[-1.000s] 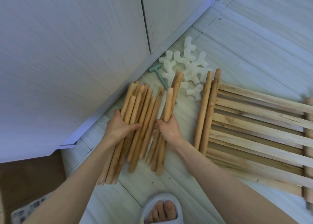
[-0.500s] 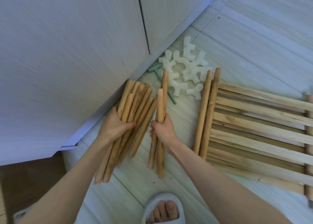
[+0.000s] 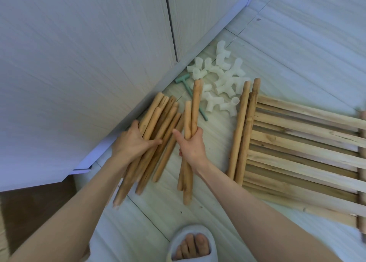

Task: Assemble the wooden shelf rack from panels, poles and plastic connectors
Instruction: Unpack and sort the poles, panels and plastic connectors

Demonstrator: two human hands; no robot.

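My left hand (image 3: 133, 143) grips a bundle of several wooden poles (image 3: 158, 121) beside the white cabinet. My right hand (image 3: 191, 146) holds a smaller group of poles (image 3: 193, 107) upright-tilted, apart from the left bundle. Two more poles (image 3: 244, 127) lie against the left edge of the slatted wooden panels (image 3: 305, 149) stacked on the floor at the right. A heap of white plastic connectors (image 3: 223, 79) lies beyond the poles, near the cabinet base.
A green plastic T-shaped mallet (image 3: 187, 89) lies partly under the right hand's poles. White cabinet doors (image 3: 83, 63) rise at the left. My slippered foot (image 3: 191, 244) stands on the pale tiled floor at the bottom. A brown cardboard box (image 3: 29, 210) sits lower left.
The single spread of poles has been split into two bunches. My right hand has lifted its few poles away to the right, and my left hand has gathered the others tighter.
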